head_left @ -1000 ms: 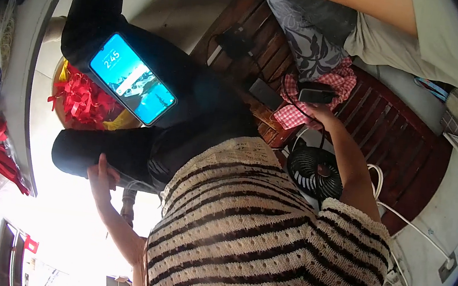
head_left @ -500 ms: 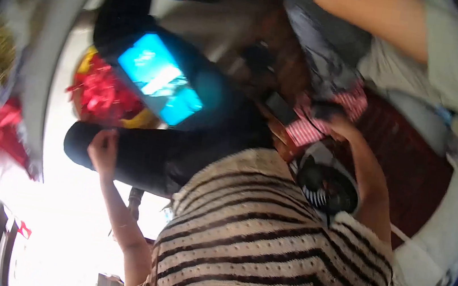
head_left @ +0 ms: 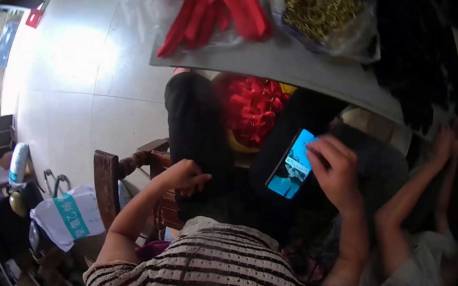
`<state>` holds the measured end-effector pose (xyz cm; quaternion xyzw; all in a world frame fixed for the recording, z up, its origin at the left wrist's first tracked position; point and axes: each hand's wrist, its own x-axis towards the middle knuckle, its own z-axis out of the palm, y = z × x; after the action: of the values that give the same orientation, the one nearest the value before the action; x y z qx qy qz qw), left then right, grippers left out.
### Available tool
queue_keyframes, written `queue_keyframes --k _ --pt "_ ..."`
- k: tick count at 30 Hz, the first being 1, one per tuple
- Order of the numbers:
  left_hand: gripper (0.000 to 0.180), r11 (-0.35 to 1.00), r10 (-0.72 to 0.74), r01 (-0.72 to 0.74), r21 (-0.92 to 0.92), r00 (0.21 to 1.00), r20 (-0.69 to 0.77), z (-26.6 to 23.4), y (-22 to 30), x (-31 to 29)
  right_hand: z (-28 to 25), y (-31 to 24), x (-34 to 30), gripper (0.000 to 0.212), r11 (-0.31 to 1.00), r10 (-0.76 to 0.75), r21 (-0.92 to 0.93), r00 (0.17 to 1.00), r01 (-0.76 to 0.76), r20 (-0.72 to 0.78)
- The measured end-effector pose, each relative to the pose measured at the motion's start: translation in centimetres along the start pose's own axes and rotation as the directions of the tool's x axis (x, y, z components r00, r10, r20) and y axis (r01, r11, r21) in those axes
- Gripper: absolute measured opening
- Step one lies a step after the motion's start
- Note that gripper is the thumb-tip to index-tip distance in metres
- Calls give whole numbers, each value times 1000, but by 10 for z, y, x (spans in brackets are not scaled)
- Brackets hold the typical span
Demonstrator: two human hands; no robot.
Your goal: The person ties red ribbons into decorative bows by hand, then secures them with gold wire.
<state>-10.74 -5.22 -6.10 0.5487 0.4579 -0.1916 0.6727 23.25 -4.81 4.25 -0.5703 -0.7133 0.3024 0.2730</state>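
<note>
A phone (head_left: 293,165) with a lit blue screen lies on my right thigh. Over its right edge hovers my right hand (head_left: 335,170), fingers bent toward the screen and thumb apart, with nothing held; whether a fingertip touches the glass cannot be made out. My left hand (head_left: 183,176) rests on my left thigh with its fingers curled in, and nothing shows in it. Between my knees, below the table edge, stands a yellow-rimmed basin (head_left: 243,145) full of red ribbon pieces (head_left: 250,108).
On the grey table (head_left: 227,63) ahead lie red fabric strips (head_left: 211,9), a bag of gold-coloured metal pieces (head_left: 322,9) and a black heap (head_left: 417,57). A co-worker's hands (head_left: 449,141) are at the table's right end. A wooden chair (head_left: 106,185) and white package (head_left: 71,215) are at left.
My view has swung round to bring the table in front. My right hand has left the pink checked cloth at the right and come over the phone. The left hand stays near my left thigh.
</note>
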Motion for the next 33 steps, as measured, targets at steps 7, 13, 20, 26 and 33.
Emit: queue_keyframes --k 7,13,20,26,33 --pt "50 918 99 7 397 964 -245 15 21 16 53 -17 153 14 913 -405 -131 900 387 -163" --pt "54 932 94 8 362 960 -264 20 8 21 77 -18 211 12 864 -230 -502 918 41 -322" --pt "33 726 644 -411 552 688 -335 7 13 12 70 -19 204 19 931 -304 -307 887 199 -346" --pt "19 595 767 -608 526 234 -598 -26 97 0 56 -34 165 18 951 -184 -280 965 127 -188" --pt "23 427 787 -487 762 -215 -578 -41 153 -20 18 -65 104 18 968 -242 74 969 238 47"
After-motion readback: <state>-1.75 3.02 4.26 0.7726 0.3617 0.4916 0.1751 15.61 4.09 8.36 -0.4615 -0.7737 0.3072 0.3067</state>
